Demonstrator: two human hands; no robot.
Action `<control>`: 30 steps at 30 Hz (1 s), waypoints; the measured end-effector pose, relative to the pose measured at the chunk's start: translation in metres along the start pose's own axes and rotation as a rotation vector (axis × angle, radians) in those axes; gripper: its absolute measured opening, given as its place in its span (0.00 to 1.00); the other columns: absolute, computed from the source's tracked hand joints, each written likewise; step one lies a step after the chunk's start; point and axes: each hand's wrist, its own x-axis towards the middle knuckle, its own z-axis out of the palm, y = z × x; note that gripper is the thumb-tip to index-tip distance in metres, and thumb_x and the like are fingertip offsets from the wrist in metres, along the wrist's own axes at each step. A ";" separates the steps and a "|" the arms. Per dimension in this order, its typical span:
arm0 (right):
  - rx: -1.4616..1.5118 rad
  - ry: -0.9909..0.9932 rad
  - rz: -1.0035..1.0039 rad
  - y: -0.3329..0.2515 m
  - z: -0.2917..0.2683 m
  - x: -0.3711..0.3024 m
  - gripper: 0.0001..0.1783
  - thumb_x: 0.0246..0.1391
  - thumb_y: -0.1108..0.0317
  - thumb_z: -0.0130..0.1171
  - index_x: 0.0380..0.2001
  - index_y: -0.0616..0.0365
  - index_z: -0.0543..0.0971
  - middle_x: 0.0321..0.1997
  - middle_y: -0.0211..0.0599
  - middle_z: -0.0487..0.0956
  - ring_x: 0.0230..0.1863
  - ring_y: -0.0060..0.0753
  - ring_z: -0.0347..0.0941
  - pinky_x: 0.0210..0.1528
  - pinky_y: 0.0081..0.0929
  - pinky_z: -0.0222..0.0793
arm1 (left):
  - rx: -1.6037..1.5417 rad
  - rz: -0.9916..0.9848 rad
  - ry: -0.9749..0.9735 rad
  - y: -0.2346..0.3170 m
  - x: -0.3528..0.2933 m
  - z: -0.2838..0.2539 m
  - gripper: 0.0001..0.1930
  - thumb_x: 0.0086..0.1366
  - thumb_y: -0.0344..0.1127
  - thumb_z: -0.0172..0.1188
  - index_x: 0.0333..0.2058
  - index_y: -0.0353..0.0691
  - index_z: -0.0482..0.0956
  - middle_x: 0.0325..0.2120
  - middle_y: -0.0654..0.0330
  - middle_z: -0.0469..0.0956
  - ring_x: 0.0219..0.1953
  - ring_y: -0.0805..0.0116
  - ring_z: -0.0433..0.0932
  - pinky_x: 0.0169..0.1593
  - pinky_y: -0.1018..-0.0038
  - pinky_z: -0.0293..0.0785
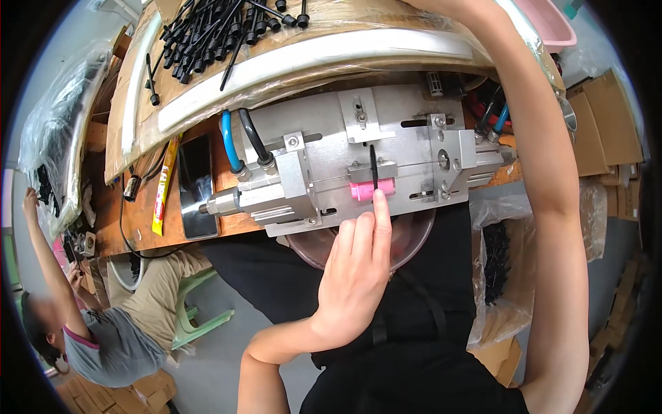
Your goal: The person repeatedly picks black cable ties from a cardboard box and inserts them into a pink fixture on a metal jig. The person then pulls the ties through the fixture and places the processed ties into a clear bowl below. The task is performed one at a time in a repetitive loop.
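My left hand (355,269) reaches over the front of a metal clamping fixture (331,124). Its index finger is stretched out, with the tip at the near end of a slim black rod (374,165). The other fingers are partly bent, and the thumb is hidden. Under the rod's near end sits a pink block (362,191), in front of a small metal bracket (362,169). My right arm stretches up past the fixture's right side, and its hand lies beyond the upper edge. A pile of black rods with thick heads (221,31) lies on the raised, plastic-wrapped board (331,52).
Blue and black air hoses (231,141) join the fixture's left cylinder. A phone (198,183) and a yellow packet (164,190) lie left of it. A bowl (414,238) shows beneath. Another person (114,338) sits at left. A plastic-lined box (520,276) stands right.
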 end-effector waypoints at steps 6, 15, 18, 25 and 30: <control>0.455 0.181 0.147 -0.063 -0.039 -0.074 0.12 0.55 0.75 0.58 0.44 0.64 0.81 0.36 0.43 0.84 0.32 0.30 0.81 0.29 0.23 0.74 | 0.112 -0.025 -0.019 -0.005 -0.001 0.004 0.36 0.50 0.20 0.56 0.62 0.22 0.61 0.35 0.57 0.67 0.36 0.65 0.69 0.45 0.75 0.72; 0.513 0.195 0.247 -0.195 0.022 -0.221 0.32 0.38 0.87 0.67 0.53 0.72 0.75 0.36 0.47 0.83 0.28 0.35 0.81 0.28 0.28 0.74 | 0.148 0.038 0.478 -0.079 0.129 -0.067 0.22 0.57 0.20 0.58 0.51 0.44 0.78 0.39 0.53 0.75 0.42 0.56 0.74 0.46 0.64 0.70; 0.487 0.240 0.226 -0.207 0.053 -0.224 0.33 0.41 0.86 0.64 0.56 0.71 0.74 0.31 0.41 0.83 0.26 0.33 0.79 0.29 0.27 0.74 | 0.090 -0.049 0.258 -0.100 0.162 -0.090 0.12 0.56 0.22 0.62 0.40 0.34 0.81 0.36 0.45 0.78 0.42 0.50 0.77 0.47 0.65 0.72; 0.462 0.212 0.237 -0.203 0.069 -0.223 0.34 0.43 0.80 0.67 0.58 0.68 0.73 0.28 0.40 0.81 0.25 0.31 0.78 0.25 0.27 0.71 | -0.024 0.140 0.306 -0.084 0.141 -0.102 0.10 0.56 0.28 0.65 0.37 0.31 0.80 0.32 0.44 0.79 0.37 0.50 0.79 0.43 0.65 0.73; 0.414 0.113 0.247 -0.197 0.048 -0.223 0.34 0.42 0.73 0.71 0.56 0.68 0.75 0.34 0.41 0.82 0.27 0.30 0.79 0.26 0.26 0.72 | 0.034 -0.052 0.389 -0.035 0.059 -0.049 0.33 0.51 0.18 0.62 0.60 0.33 0.70 0.39 0.54 0.75 0.38 0.58 0.72 0.44 0.65 0.69</control>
